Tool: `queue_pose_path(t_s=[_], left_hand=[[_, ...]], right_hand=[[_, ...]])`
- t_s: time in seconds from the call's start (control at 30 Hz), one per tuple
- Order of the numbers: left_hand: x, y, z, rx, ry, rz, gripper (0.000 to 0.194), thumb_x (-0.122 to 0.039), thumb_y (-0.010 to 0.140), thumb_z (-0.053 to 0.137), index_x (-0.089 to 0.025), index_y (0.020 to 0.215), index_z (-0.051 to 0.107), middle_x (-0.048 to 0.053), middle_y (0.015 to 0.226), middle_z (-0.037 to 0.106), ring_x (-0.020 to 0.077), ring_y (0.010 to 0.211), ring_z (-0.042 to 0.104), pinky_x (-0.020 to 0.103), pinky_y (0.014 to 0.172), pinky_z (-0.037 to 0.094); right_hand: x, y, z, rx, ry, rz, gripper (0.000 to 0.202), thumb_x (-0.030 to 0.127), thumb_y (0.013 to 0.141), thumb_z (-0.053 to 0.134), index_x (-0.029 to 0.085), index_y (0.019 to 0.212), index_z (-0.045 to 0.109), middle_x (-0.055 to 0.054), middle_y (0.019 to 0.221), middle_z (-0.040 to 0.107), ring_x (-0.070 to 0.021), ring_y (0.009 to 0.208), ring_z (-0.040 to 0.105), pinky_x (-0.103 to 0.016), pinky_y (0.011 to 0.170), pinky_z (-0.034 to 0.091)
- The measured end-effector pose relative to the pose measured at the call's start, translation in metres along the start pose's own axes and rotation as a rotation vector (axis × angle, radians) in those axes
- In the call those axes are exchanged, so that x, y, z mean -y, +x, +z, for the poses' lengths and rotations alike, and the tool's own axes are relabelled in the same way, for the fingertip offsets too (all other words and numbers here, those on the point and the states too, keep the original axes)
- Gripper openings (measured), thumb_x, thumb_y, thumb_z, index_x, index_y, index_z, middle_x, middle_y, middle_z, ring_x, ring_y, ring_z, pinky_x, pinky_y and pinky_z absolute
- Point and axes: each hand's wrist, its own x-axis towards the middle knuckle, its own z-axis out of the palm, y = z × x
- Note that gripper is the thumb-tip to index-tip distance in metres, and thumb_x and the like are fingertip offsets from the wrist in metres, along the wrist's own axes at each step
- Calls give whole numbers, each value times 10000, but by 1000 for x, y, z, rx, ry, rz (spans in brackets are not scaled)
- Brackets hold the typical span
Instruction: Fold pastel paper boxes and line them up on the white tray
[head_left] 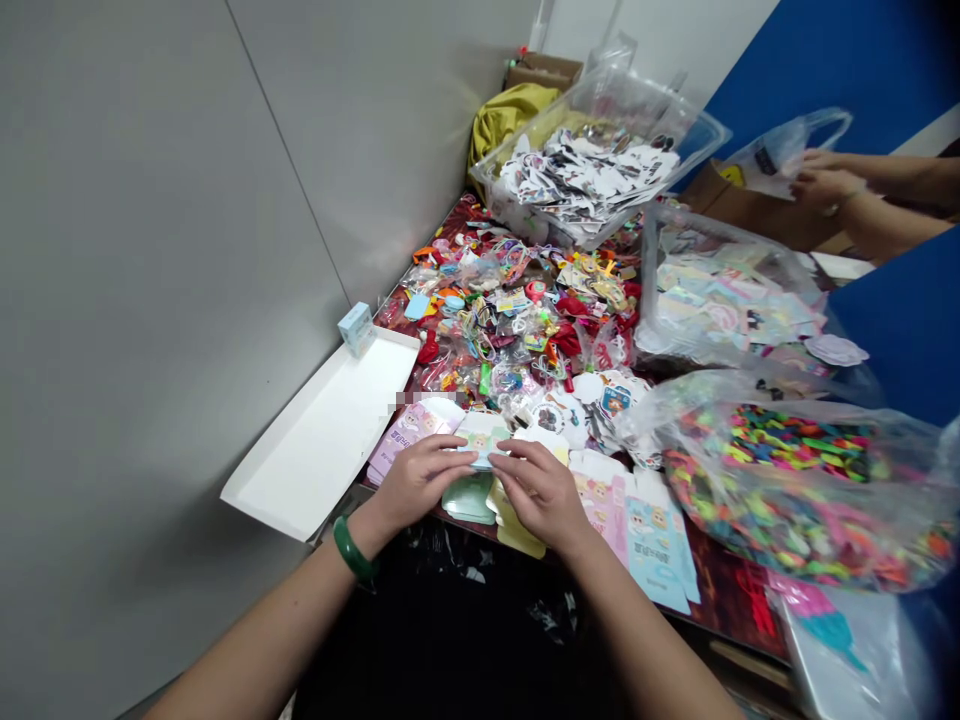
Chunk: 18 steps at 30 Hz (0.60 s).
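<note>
Between my two hands, above the table's near edge, is a small pale green and blue printed card box [482,446]. My left hand [420,475] pinches its left end, and my right hand [536,490] pinches its right end. Below them lie flat green cartons [470,498] and yellow cartons [517,530]. Purple cartons [409,437] are stacked left of my left hand. To the right of my right hand are pink cartons [602,500] and blue cartons [660,550].
A white tray [322,440] at the left holds a small blue box [356,328]. Mixed trinkets [517,310] cover the middle. Bins of stickers [585,180] and a bag of colourful pieces [802,500] stand right. Another person's hands [825,185] hold a plastic bag.
</note>
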Motion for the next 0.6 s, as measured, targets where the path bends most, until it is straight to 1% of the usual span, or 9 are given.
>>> queue_pose_path(t_s=[0.13, 0.27, 0.37, 0.47, 0.53, 0.6], left_hand=[[8, -10, 1, 8, 119, 109, 258, -234, 862, 571, -256, 1098, 672, 95, 1153, 635, 196, 1035, 603, 354, 876, 523], [14, -15, 5, 4, 159, 145, 297, -176, 878, 514, -283, 1113, 661, 89, 1158, 631, 194, 1042, 589, 365, 866, 519], [12, -15, 11, -17, 118, 104, 278, -177, 878, 508, -280, 1070, 682, 83, 1141, 643, 195, 1028, 600, 369, 868, 517], [1, -10, 11, -66, 24, 25, 237, -210, 863, 559, -249, 1061, 682, 79, 1063, 674, 198, 989, 617, 367, 875, 512], [-7, 0, 2, -112, -26, -27, 250, -235, 838, 607, -235, 1080, 667, 71, 1024, 687, 202, 960, 621, 358, 858, 512], [-11, 14, -14, -194, 0, -78, 291, -256, 813, 641, -233, 1103, 652, 65, 998, 686, 197, 889, 618, 338, 788, 518]], right_hand=[[-4, -9, -1, 29, -93, -109, 298, 159, 827, 557, 222, 1107, 637, -113, 1087, 641, -208, 925, 591, -367, 751, 526], [-8, -16, 4, 58, -155, -147, 380, 120, 829, 516, 240, 1179, 602, -118, 1166, 614, -215, 958, 585, -382, 769, 526], [-9, -19, 7, 46, -145, -140, 400, 113, 830, 501, 254, 1194, 592, -113, 1147, 620, -218, 974, 589, -393, 785, 530], [-6, -18, 4, 0, -119, -114, 452, 124, 821, 541, 257, 1253, 543, -123, 1200, 583, -236, 1027, 578, -401, 804, 529], [-4, -16, -4, -69, -102, -76, 495, 120, 815, 558, 250, 1290, 506, -131, 1227, 558, -243, 1052, 572, -394, 813, 529], [-4, -14, -16, -189, -111, -18, 476, 113, 811, 564, 246, 1266, 525, -123, 1191, 574, -239, 1036, 582, -390, 831, 519]])
